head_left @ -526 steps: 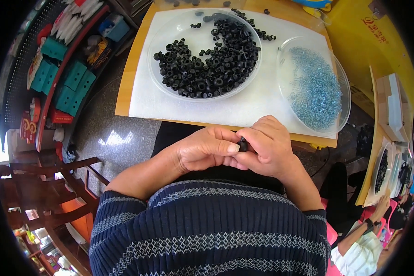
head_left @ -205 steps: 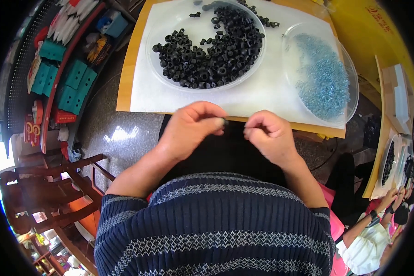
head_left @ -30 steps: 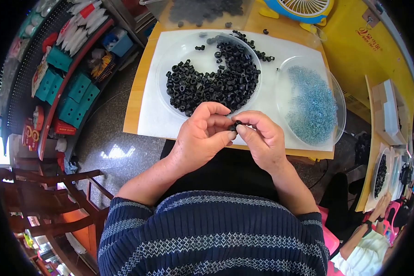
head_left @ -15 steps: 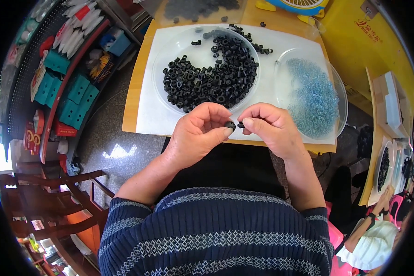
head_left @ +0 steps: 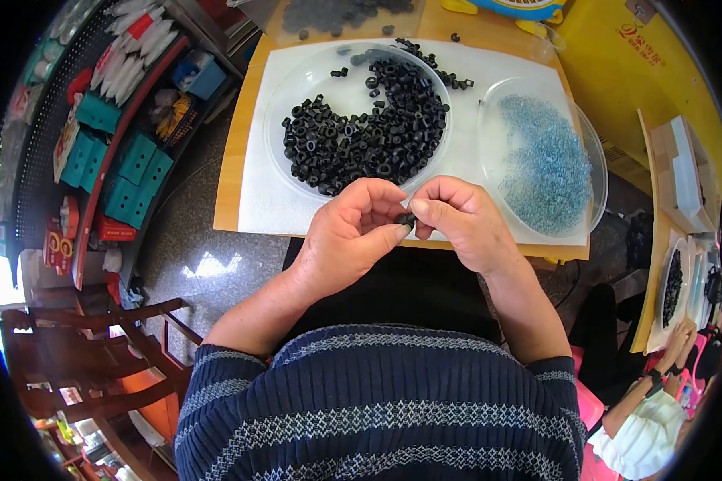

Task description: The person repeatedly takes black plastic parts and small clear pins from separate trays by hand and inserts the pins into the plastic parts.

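Observation:
Close to the table's front edge, my left hand (head_left: 349, 228) pinches a small round black part (head_left: 406, 220) between thumb and fingertips. My right hand (head_left: 464, 224) is closed too, its thumb and forefinger meeting that part; the smaller black piece it grips is mostly hidden by the fingers. Just beyond both hands lies a clear round tray (head_left: 309, 76) with a heap of black ring-shaped and tubular pieces (head_left: 369, 148). A second clear tray (head_left: 493, 116), to the right, has many tiny bluish translucent pieces (head_left: 547, 172) spread in it.
White sheeting (head_left: 257, 196) lies under both trays on the wooden table (head_left: 237, 152). Loose black pieces (head_left: 449, 78) lie behind the left tray. Shelves with teal boxes (head_left: 140, 164) stand left, above a wooden chair (head_left: 88, 361). A person's hands (head_left: 680, 341) are at another table on the right.
My right hand has moved slightly left, bringing its small black piece against the round part in my left hand. The gap between my fingertips has closed.

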Demonstrator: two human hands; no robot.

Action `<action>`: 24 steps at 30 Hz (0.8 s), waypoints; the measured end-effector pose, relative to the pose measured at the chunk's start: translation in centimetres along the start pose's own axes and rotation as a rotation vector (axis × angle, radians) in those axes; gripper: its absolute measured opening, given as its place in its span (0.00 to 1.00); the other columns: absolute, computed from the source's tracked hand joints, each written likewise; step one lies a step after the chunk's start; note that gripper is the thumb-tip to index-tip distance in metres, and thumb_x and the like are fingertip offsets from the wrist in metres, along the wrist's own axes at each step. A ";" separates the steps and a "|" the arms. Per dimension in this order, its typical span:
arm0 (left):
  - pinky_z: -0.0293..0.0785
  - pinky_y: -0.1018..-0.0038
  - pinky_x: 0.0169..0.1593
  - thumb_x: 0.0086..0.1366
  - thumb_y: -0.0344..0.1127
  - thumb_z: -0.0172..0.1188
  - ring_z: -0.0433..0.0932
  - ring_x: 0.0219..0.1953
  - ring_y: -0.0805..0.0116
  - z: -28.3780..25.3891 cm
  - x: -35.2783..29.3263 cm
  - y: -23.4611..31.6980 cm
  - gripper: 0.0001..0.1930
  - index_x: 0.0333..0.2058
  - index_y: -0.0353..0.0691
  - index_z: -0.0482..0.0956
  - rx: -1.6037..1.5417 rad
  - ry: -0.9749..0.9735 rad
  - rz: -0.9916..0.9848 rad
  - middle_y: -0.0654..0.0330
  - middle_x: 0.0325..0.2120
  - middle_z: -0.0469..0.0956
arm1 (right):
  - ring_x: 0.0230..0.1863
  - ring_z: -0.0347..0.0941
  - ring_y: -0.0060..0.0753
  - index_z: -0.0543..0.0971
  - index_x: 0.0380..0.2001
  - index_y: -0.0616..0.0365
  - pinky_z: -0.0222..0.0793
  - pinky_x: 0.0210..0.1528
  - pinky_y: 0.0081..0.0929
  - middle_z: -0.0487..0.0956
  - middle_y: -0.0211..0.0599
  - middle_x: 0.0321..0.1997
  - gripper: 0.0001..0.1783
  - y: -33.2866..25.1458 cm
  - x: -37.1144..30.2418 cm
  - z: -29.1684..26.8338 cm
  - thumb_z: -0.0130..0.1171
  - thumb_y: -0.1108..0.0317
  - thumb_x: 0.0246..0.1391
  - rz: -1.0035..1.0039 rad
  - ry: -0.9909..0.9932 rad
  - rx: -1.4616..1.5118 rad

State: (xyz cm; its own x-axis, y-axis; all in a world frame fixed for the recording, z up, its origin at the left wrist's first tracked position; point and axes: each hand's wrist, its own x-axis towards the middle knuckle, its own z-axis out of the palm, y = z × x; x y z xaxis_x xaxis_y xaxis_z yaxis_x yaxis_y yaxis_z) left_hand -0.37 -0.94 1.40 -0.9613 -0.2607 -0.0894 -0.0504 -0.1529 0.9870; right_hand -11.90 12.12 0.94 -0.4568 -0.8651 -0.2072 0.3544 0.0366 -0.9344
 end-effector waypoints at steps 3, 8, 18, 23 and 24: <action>0.69 0.82 0.41 0.53 0.21 0.53 0.70 0.36 0.78 0.1 0.0 0.2 0.15 0.40 0.36 0.65 0.005 0.010 -0.050 0.63 0.33 0.71 | 0.24 0.64 0.16 0.72 0.25 0.59 0.60 0.28 0.14 0.70 0.25 0.22 0.09 0.4 0.1 0.1 0.54 0.64 0.49 0.017 0.006 0.065; 0.70 0.81 0.40 0.53 0.21 0.53 0.70 0.35 0.78 0.3 0.1 -0.1 0.16 0.41 0.36 0.64 -0.062 0.036 -0.074 0.62 0.32 0.70 | 0.22 0.62 0.15 0.72 0.24 0.57 0.60 0.25 0.14 0.68 0.24 0.21 0.10 0.8 0.1 0.4 0.56 0.63 0.48 0.036 0.039 0.160; 0.72 0.79 0.38 0.54 0.21 0.53 0.71 0.36 0.75 0.8 0.6 -0.5 0.14 0.40 0.34 0.64 -0.177 0.051 -0.065 0.59 0.33 0.70 | 0.19 0.60 0.14 0.69 0.24 0.54 0.56 0.21 0.14 0.68 0.24 0.20 0.09 1.6 0.4 0.9 0.57 0.63 0.47 0.098 0.142 0.428; 0.74 0.78 0.35 0.54 0.22 0.52 0.73 0.32 0.74 0.8 0.9 -0.6 0.12 0.38 0.37 0.67 -0.162 0.083 -0.103 0.60 0.31 0.72 | 0.19 0.60 0.14 0.69 0.25 0.55 0.56 0.21 0.13 0.68 0.24 0.21 0.09 1.8 0.3 1.1 0.56 0.63 0.48 0.041 0.108 0.326; 0.74 0.78 0.35 0.54 0.22 0.52 0.73 0.32 0.74 0.7 0.9 -0.7 0.12 0.38 0.37 0.67 -0.163 0.083 -0.102 0.60 0.31 0.72 | 0.19 0.60 0.13 0.70 0.26 0.55 0.57 0.22 0.13 0.69 0.24 0.21 0.09 1.9 0.3 1.0 0.56 0.63 0.48 0.038 0.100 0.308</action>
State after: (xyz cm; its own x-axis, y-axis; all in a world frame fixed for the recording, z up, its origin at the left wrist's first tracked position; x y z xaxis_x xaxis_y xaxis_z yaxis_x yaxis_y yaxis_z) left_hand -1.40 -0.40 0.74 -0.9274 -0.3125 -0.2055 -0.0958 -0.3328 0.9381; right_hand -10.51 11.42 -0.59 -0.5111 -0.8120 -0.2818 0.5957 -0.0983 -0.7972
